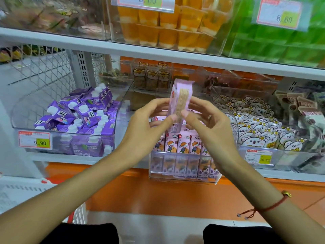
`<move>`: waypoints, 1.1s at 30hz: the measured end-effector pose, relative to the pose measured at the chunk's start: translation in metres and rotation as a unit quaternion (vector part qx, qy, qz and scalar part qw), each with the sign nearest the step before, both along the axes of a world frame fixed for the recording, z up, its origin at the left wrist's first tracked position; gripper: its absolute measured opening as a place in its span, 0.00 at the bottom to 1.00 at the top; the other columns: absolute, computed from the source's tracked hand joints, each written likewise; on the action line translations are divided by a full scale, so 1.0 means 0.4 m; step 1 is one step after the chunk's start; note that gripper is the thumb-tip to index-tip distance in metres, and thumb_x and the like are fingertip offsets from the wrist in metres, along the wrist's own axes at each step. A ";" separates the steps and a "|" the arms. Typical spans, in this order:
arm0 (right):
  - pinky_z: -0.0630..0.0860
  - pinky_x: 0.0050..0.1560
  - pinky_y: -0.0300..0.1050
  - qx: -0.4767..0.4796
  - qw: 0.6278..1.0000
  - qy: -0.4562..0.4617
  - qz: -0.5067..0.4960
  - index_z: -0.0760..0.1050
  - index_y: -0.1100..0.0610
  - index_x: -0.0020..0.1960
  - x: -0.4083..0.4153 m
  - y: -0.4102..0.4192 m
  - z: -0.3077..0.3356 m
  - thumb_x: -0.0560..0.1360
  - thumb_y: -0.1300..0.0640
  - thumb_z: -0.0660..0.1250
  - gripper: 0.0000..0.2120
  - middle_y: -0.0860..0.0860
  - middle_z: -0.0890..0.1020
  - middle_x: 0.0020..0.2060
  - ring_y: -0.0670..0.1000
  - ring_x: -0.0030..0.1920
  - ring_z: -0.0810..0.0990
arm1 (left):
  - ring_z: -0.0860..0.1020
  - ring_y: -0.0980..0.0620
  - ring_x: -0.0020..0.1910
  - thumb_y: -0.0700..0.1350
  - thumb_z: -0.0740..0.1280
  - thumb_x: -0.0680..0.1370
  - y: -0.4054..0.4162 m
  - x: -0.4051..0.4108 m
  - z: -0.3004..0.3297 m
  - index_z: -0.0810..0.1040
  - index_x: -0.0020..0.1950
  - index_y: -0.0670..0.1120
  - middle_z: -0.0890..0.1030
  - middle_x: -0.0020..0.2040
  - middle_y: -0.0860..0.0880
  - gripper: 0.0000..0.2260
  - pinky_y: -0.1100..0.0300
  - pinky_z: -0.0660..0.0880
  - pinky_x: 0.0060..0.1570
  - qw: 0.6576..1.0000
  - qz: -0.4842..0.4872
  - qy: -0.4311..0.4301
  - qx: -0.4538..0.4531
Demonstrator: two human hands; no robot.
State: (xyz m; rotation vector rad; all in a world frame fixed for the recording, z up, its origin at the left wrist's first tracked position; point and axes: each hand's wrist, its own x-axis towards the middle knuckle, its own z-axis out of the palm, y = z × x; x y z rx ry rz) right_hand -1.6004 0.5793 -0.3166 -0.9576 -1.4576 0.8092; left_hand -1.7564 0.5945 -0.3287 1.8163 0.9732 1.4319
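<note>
Currently the left hand (149,118) is pinching the pink snack packet (179,101) from its left edge, thumb and fingers curled on it. Packet is standing upright between both hands, above the clear bin (182,175) of matching pink packs (181,143). Right hand (209,124) is gripping the packet's right edge, thumb in front.
</note>
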 end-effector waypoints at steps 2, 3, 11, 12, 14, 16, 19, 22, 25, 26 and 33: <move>0.78 0.45 0.34 -0.013 0.999 -0.009 -0.029 0.79 0.51 0.57 0.005 0.002 0.002 0.75 0.56 0.70 0.12 0.44 0.83 0.48 0.40 0.45 0.82 | 0.81 0.62 0.51 0.46 0.67 0.77 -0.004 0.004 0.012 0.76 0.57 0.57 0.83 0.53 0.55 0.10 0.68 0.78 0.48 0.998 -0.030 -0.025 -0.057; 0.78 0.43 0.34 -0.028 0.999 -0.004 -0.041 0.79 0.52 0.56 0.006 0.003 0.002 0.74 0.54 0.70 0.11 0.44 0.83 0.44 0.40 0.41 0.82 | 0.82 0.62 0.48 0.47 0.66 0.78 -0.007 0.007 0.017 0.76 0.55 0.57 0.84 0.50 0.55 0.08 0.69 0.78 0.43 0.994 -0.042 -0.041 -0.093; 0.78 0.40 0.35 -0.077 0.997 -0.001 -0.025 0.76 0.52 0.60 0.010 0.012 -0.007 0.75 0.51 0.68 0.15 0.44 0.82 0.36 0.41 0.35 0.81 | 0.82 0.64 0.39 0.50 0.66 0.78 -0.011 0.012 0.024 0.80 0.53 0.53 0.84 0.41 0.61 0.07 0.71 0.76 0.35 0.978 -0.066 -0.076 -0.185; 0.78 0.42 0.34 -0.072 0.997 -0.008 -0.018 0.75 0.51 0.62 0.012 0.011 -0.006 0.75 0.52 0.68 0.16 0.45 0.83 0.40 0.41 0.38 0.82 | 0.82 0.63 0.42 0.50 0.66 0.77 -0.008 0.008 0.023 0.79 0.56 0.54 0.85 0.44 0.60 0.08 0.68 0.78 0.40 0.980 -0.063 -0.065 -0.175; 0.79 0.48 0.35 -0.055 0.998 -0.022 -0.001 0.73 0.49 0.66 0.015 0.009 -0.006 0.76 0.55 0.68 0.19 0.49 0.82 0.48 0.43 0.45 0.83 | 0.81 0.62 0.50 0.47 0.67 0.77 -0.003 -0.002 0.024 0.75 0.60 0.58 0.84 0.51 0.58 0.12 0.64 0.78 0.51 0.989 -0.064 -0.025 -0.135; 0.78 0.53 0.37 -0.030 0.999 -0.024 0.013 0.73 0.53 0.67 0.015 0.005 -0.004 0.75 0.60 0.69 0.21 0.51 0.81 0.54 0.44 0.51 0.82 | 0.79 0.61 0.56 0.41 0.67 0.78 -0.002 -0.010 0.028 0.72 0.62 0.57 0.80 0.58 0.56 0.17 0.64 0.76 0.56 0.993 -0.076 0.007 -0.088; 0.76 0.60 0.43 0.005 0.999 -0.022 0.022 0.75 0.59 0.64 0.013 0.000 -0.001 0.73 0.66 0.70 0.20 0.53 0.82 0.56 0.46 0.56 0.81 | 0.77 0.60 0.60 0.33 0.66 0.77 -0.002 -0.016 0.032 0.72 0.61 0.53 0.78 0.60 0.52 0.19 0.68 0.71 0.60 0.995 -0.089 0.025 -0.035; 0.76 0.61 0.47 0.017 0.999 -0.028 0.025 0.76 0.59 0.62 0.013 -0.001 -0.002 0.72 0.67 0.71 0.19 0.53 0.82 0.56 0.47 0.57 0.80 | 0.76 0.61 0.60 0.31 0.65 0.77 -0.001 -0.017 0.027 0.72 0.60 0.51 0.78 0.60 0.50 0.18 0.71 0.71 0.58 0.995 -0.097 0.017 -0.028; 0.76 0.61 0.46 0.015 0.999 -0.038 0.021 0.75 0.55 0.64 0.013 0.001 -0.005 0.72 0.65 0.71 0.21 0.51 0.81 0.56 0.45 0.57 0.80 | 0.77 0.62 0.59 0.32 0.65 0.77 0.004 -0.017 0.018 0.71 0.63 0.47 0.77 0.61 0.50 0.18 0.72 0.72 0.55 0.994 -0.098 0.006 -0.048; 0.76 0.61 0.45 0.014 0.999 -0.043 0.021 0.73 0.53 0.65 0.013 0.001 -0.007 0.72 0.64 0.72 0.23 0.50 0.81 0.56 0.44 0.57 0.79 | 0.78 0.63 0.58 0.33 0.66 0.77 0.007 -0.017 0.016 0.71 0.64 0.47 0.77 0.61 0.51 0.18 0.72 0.72 0.53 0.994 -0.095 -0.007 -0.058; 0.75 0.53 0.34 0.045 0.996 -0.076 0.008 0.73 0.52 0.60 -0.004 0.005 -0.019 0.70 0.62 0.74 0.21 0.42 0.81 0.54 0.40 0.55 0.78 | 0.82 0.56 0.52 0.53 0.71 0.69 0.019 -0.005 0.008 0.70 0.59 0.51 0.81 0.55 0.51 0.21 0.60 0.79 0.53 0.985 -0.045 -0.095 -0.134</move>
